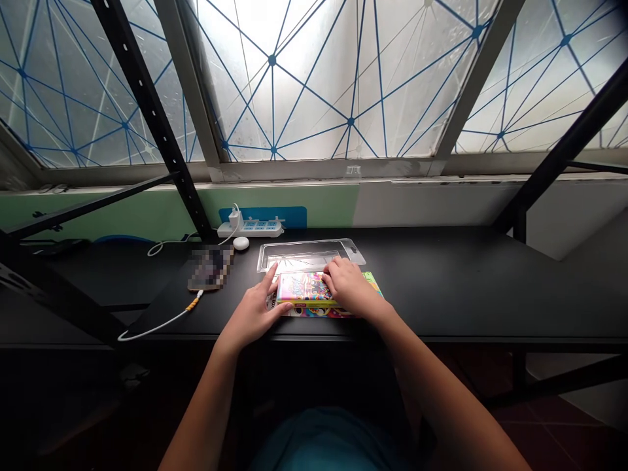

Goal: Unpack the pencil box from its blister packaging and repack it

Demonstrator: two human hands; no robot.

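A colourful printed box [305,292] lies flat near the front edge of the black desk [441,281], resting on a colourful card beneath it. My left hand [255,311] rests at the box's left end, fingers stretched along its side. My right hand [349,286] lies on top of the box's right half with the fingers curled down onto it. Just behind the box lies a clear plastic blister tray [309,252].
A phone [210,268] lies left of the box with a white cable [161,322] running off the desk edge. A white power strip [251,227] with a charger and a small white puck [240,243] sit at the back. Black shelf struts cross both sides.
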